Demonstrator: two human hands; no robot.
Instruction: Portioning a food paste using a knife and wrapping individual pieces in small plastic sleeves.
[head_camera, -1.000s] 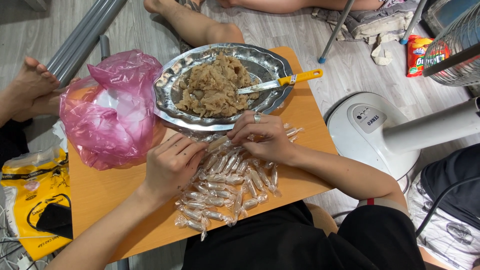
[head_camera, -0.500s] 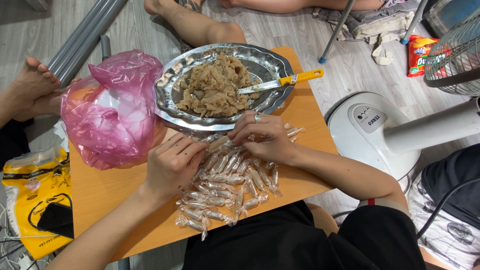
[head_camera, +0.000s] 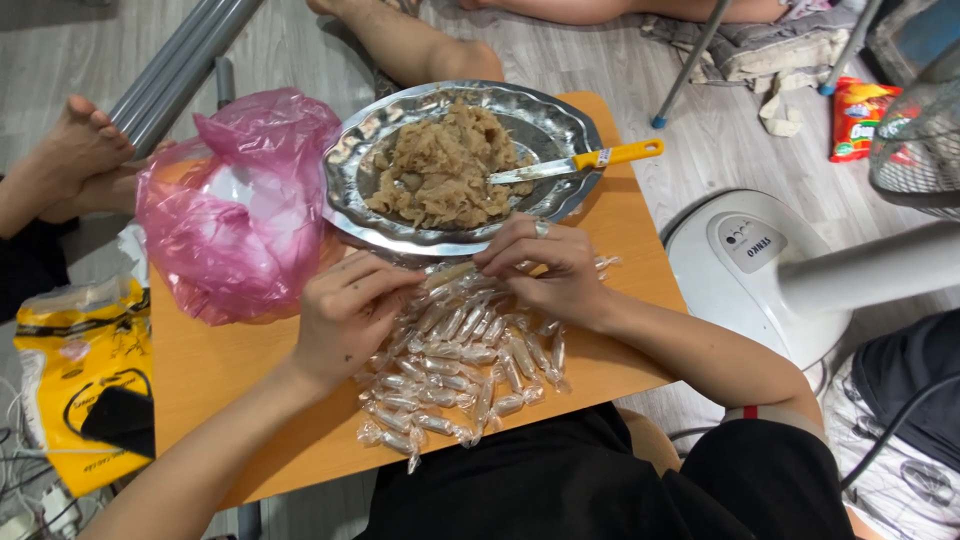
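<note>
My left hand (head_camera: 345, 310) and my right hand (head_camera: 545, 265) meet over a small orange table (head_camera: 220, 370), both pinching the ends of one clear-wrapped candy (head_camera: 450, 275). Below them lies a pile of several wrapped candies (head_camera: 455, 370). Just beyond the hands stands a round silver tray (head_camera: 560, 130) heaped with tan shredded candy paste (head_camera: 440, 170). A yellow-handled knife (head_camera: 590, 160) rests across the tray's right rim.
A pink plastic bag (head_camera: 235, 215) sits at the table's left. A yellow bag (head_camera: 80, 375) lies on the floor at left. A white fan base (head_camera: 750, 270) stands right of the table. Other people's feet (head_camera: 75, 155) and legs (head_camera: 410, 45) rest nearby.
</note>
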